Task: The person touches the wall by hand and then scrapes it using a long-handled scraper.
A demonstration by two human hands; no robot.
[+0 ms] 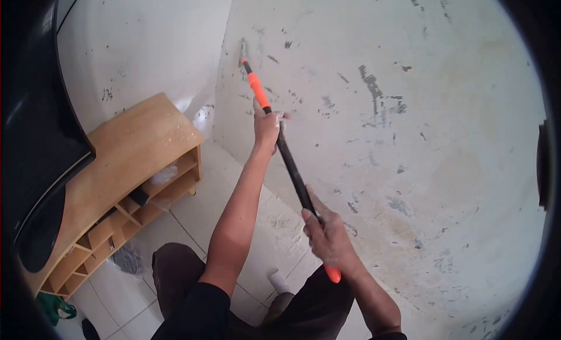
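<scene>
A long-handled scraper [292,170] with a black shaft and orange sections slants across the middle of the view. Its metal blade [243,47] is at the patchy, marked wall [432,135], near the corner. My left hand [267,128] is at the upper shaft, just below the orange section, with the thumb and some fingers showing around it. Lower down, my right hand [328,235] is wrapped round the shaft near its orange end. White dust covers parts of both hands.
On the left stands a curved wooden cabinet [140,129] with open compartments, beside a large black screen-like object [41,123]. Plastic bags [125,259] lie near it on the tiled floor [193,208]. Debris [280,220] is scattered along the wall's foot.
</scene>
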